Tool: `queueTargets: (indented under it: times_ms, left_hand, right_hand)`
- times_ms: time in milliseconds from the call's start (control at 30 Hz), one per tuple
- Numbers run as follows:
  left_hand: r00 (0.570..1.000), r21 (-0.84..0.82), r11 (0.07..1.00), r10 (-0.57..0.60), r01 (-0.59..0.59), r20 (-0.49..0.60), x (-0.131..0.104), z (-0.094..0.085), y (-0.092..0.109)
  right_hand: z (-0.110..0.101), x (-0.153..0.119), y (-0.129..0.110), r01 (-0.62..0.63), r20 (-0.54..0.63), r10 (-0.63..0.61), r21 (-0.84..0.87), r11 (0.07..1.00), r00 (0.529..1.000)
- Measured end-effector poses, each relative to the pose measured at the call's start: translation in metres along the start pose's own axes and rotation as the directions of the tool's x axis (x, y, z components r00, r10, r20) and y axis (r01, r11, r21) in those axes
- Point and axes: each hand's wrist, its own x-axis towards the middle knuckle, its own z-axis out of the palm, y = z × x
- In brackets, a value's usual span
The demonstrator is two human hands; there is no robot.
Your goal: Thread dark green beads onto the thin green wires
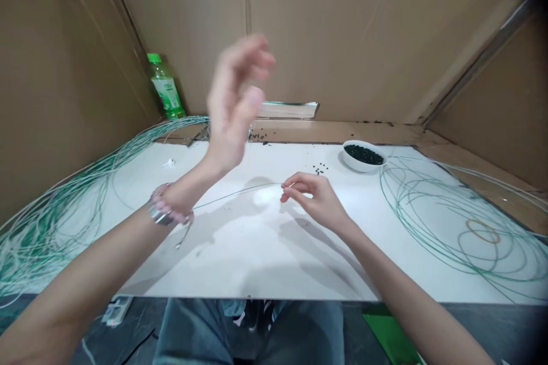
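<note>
We have a thin green wire (244, 188) in our right hand (291, 188), its end pinched between thumb and fingertips just above the white desk (205, 274). From that pinch the wire runs left in a shallow bow and passes out of sight behind our left wrist, near the bracelet (165, 211). Our left hand (257, 74) is raised well above the desk, blurred, with its fingers loosely bent and the thumb apart from them; we see nothing in its grip, though the blur could hide something tiny.

To handle this wire well, we judge that the right pinch should be light but firm, close to the tip, so that the end does not whip or slip round. A strand this thin looks springy, so a gentle curve is safer than a sharp pull — a kink would be hard to smooth out. The left hand, being free of the strand, would best support it from below before any tension goes on.

We also mind our surroundings. Just beyond the right hand lie a few loose dark beads (319, 169), and behind them to the right stands a white bowl (362, 168) full of similar ones — a careless right sleeve or elbow could upset it. Loose coils (471, 270) spread on the right and a thick tangle of strands (43, 245) on the left, so our forearms should stay clear of both to avoid snagging.
</note>
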Motion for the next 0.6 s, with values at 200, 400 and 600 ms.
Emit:
queueTargets:
  times_ms: [200, 400, 600]
  left_hand:
    - [0.840, 0.432, 0.895, -0.320, 0.115, 0.438, 0.009, 0.063, -0.077]
    - [0.722, 0.486, 0.866, -0.410, 0.116, 0.558, -0.005, 0.116, -0.107]
    - [0.701, 0.446, 0.880, -0.420, 0.161, 0.576, -0.005, 0.134, -0.102]
  right_hand:
    - [0.006, -0.002, 0.003, 0.016, 0.053, -0.022, 0.114, 0.993, 0.998]
    - [0.008, -0.006, -0.003, -0.001, 0.152, -0.036, 0.232, 0.973, 0.988]
    - [0.008, -0.006, -0.004, 0.010, 0.126, -0.051, 0.306, 0.952, 0.991]
